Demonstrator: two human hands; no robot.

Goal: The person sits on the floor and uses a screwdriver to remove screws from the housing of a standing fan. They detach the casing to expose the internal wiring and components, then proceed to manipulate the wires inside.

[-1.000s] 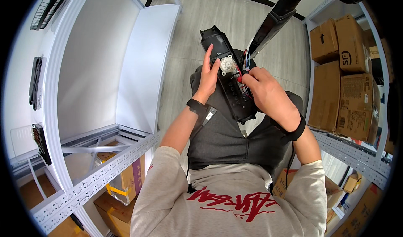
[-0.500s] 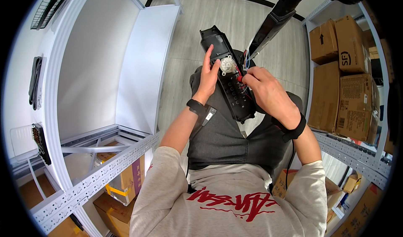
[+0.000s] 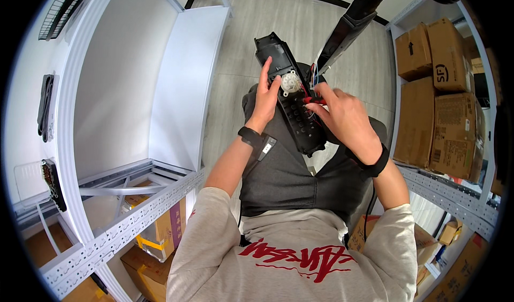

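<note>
A long black plastic housing (image 3: 302,125) lies slanted across my lap. A round whitish gear unit (image 3: 290,82) sits near its middle, with thin coloured wires beside it. My left hand (image 3: 264,99) holds the housing by its left edge, the thumb beside the gear unit and the other fingers partly hidden. On the opposite side, my right hand (image 3: 342,112) grips a small red and black tool (image 3: 315,100) between thumb and fingers, pointing toward the wires. The kind of tool is too small to make out.
A black upright column (image 3: 345,37) rises just beyond the housing. Cardboard boxes (image 3: 416,122) fill the shelving at right. At left stands a pale metal rack (image 3: 184,82), with more boxes (image 3: 160,232) below it. A grey floor (image 3: 251,18) lies ahead.
My right hand has shifted and its fingers have parted a little, so more of the red and black tool shows. My left hand and the housing stay in place.
</note>
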